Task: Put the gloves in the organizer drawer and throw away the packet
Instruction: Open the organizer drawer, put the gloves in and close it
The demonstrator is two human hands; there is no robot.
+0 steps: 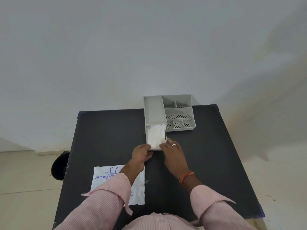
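A grey organizer stands at the far middle of the black table. Its drawer is pulled out toward me and holds a wad of clear white gloves. My left hand grips the drawer's front left corner. My right hand, with a ring, rests on the front right corner, fingertips touching the gloves. The white glove packet, printed in blue, lies flat at the near left, partly under my left forearm.
A black round bin stands on the floor just left of the table. The organizer's open compartments with perforated bottoms sit to the right of the drawer. A pale wall rises behind the table.
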